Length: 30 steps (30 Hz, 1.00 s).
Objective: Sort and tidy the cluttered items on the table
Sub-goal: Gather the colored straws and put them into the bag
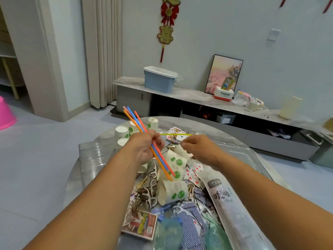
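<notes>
Several coloured straws (144, 136) sit bunched in my left hand (146, 148), fist closed mid-length so these light, bendy things don't fan out. Right hand (196, 147) pinches the yellow straw (175, 134) by its end, at twelve o'clock over the heap. Paper cups (173, 191) lie tipped at six, none visibly holding anything; upright ones (121, 131) wait at ten.

Round glass table (86, 159) carries paper cups (121, 131), playing cards (175, 131).
</notes>
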Each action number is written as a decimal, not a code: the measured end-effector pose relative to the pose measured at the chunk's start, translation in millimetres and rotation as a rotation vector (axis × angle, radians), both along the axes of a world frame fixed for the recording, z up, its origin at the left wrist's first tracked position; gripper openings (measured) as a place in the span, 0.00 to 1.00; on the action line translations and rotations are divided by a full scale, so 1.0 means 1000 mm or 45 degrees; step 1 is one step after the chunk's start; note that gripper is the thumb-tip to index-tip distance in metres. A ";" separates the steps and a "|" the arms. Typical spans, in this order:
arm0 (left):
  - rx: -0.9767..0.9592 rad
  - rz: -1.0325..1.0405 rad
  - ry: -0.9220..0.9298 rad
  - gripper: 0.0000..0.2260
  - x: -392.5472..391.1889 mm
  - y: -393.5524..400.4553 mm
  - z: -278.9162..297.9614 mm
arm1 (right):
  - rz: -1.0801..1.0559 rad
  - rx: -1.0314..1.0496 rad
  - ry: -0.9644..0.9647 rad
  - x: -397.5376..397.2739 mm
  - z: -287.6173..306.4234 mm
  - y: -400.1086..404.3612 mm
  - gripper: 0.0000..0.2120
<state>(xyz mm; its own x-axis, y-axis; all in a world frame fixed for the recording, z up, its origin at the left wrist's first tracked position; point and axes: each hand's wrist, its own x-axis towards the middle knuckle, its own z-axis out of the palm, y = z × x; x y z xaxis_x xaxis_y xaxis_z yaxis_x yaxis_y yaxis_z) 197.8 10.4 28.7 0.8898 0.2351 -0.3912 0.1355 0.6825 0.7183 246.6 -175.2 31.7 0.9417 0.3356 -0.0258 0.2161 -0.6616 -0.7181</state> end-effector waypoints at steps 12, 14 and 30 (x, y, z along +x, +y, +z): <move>-0.015 -0.217 -0.014 0.10 0.044 0.031 -0.041 | 0.316 -1.414 -0.562 0.153 -0.063 0.062 0.17; -0.008 -0.212 0.004 0.10 0.046 0.036 -0.048 | 0.363 -1.585 -0.548 0.162 -0.070 0.075 0.17; -0.028 -0.144 0.012 0.06 0.035 -0.050 -0.050 | 0.150 -0.787 -0.411 0.025 0.021 0.025 0.12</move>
<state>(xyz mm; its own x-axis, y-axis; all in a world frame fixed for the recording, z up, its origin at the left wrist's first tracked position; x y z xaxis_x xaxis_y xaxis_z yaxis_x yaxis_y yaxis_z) 233.2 -39.3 -21.0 0.9065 0.1246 -0.4034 0.2189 0.6782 0.7015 271.6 -149.9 52.9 0.8927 0.4497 0.0302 0.4502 -0.8866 -0.1064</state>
